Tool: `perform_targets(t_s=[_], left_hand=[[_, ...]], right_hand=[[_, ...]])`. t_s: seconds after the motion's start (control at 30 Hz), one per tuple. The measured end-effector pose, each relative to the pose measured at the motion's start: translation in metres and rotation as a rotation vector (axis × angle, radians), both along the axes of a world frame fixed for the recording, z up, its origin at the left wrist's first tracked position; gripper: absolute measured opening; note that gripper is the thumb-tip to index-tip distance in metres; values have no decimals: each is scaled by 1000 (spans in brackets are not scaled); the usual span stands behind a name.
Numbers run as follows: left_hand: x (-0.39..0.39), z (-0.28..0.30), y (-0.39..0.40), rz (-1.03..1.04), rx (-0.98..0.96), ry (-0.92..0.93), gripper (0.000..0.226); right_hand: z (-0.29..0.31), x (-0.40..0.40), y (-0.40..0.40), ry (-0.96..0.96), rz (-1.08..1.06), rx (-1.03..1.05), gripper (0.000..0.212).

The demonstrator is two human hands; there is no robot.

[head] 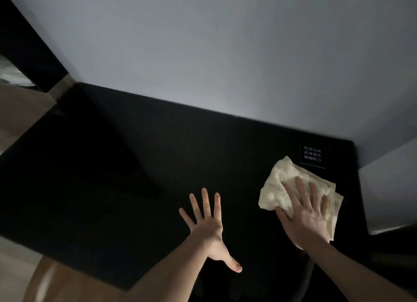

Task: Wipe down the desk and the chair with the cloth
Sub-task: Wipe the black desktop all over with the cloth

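The black desk fills the middle of the view and runs up to a pale wall. A crumpled cream cloth lies on the desk's right part. My right hand lies flat on the cloth with straight fingers, pressing it onto the desk. To its left, my left hand rests on the bare desktop with its fingers spread wide and holds nothing. A dark rounded shape by my right forearm may be the chair, but it is too dark to tell.
A small black label with white writing sits on the desk just beyond the cloth. The pale wall borders the desk at the back and right. Wooden floor shows at the left and a round wooden surface at the bottom left.
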State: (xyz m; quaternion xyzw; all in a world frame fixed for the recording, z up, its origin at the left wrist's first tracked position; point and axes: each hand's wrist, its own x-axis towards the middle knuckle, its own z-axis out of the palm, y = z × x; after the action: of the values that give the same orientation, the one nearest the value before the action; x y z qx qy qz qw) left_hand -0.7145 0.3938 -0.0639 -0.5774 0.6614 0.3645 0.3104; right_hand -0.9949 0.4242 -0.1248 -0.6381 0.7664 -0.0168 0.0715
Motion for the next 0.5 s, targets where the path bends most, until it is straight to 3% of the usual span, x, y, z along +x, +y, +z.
perform_targets(t_s=[0.2, 0.27, 0.37, 0.5], left_hand=[[16, -16, 8, -55, -141, 153, 180], [34, -19, 9, -32, -246, 300, 161], [93, -22, 9, -13, -485, 468, 114], [230, -42, -3, 55, -833, 386, 87]], right_hand=[[5, 29, -3, -13, -80, 79, 83], [11, 42, -5, -37, -90, 76, 83], [20, 67, -9, -59, -125, 101, 82], [24, 114, -18, -103, -148, 127, 81]])
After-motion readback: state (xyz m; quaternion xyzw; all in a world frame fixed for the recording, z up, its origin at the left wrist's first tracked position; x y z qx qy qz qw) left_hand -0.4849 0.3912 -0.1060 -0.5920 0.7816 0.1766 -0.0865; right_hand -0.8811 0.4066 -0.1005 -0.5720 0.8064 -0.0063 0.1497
